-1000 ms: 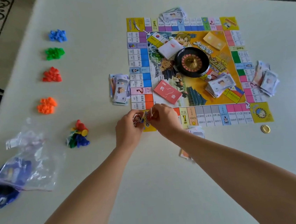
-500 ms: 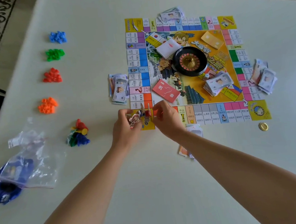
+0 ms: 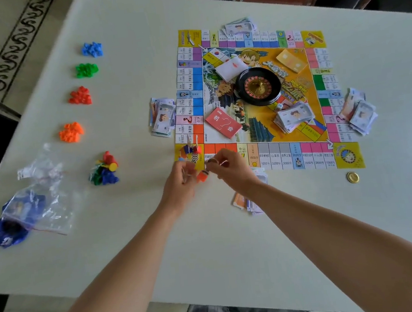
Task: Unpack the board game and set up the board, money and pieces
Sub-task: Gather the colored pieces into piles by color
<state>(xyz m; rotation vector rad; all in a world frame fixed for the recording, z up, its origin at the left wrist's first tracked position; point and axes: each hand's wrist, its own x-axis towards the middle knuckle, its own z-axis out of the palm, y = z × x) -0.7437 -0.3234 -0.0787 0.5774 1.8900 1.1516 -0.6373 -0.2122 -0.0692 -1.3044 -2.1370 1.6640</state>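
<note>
The colourful game board (image 3: pixel 327 154) lies flat on the table with a black roulette wheel (image 3: pixel 258 86) in its middle. Two small card pawns (image 3: pixel 192 148) on red and blue stands are upright on the board's near-left yellow corner. My left hand (image 3: pixel 181 183) and right hand (image 3: pixel 230 168) are close together just in front of that corner. An orange pawn stand (image 3: pixel 203 176) sits at my left fingertips. My right fingers are pinched, and what they hold is blurred. Stacks of money lie left of the board (image 3: pixel 162 116), right of it (image 3: pixel 359 111), at its far edge (image 3: pixel 238 26) and on it (image 3: pixel 293 117).
Blue (image 3: pixel 92 49), green (image 3: pixel 86 69), red (image 3: pixel 80 95) and orange (image 3: pixel 71 131) piece piles line the left, with mixed pawns (image 3: pixel 104 169) below. Plastic bags (image 3: pixel 36 199) lie near-left. A red card deck (image 3: pixel 223 123), a gold coin (image 3: pixel 352 177) and more notes (image 3: pixel 249 203) are in view.
Both hands have drawn back from the yellow corner toward me. Two pawns now stand there alone. An orange stand now shows between my fingers.
</note>
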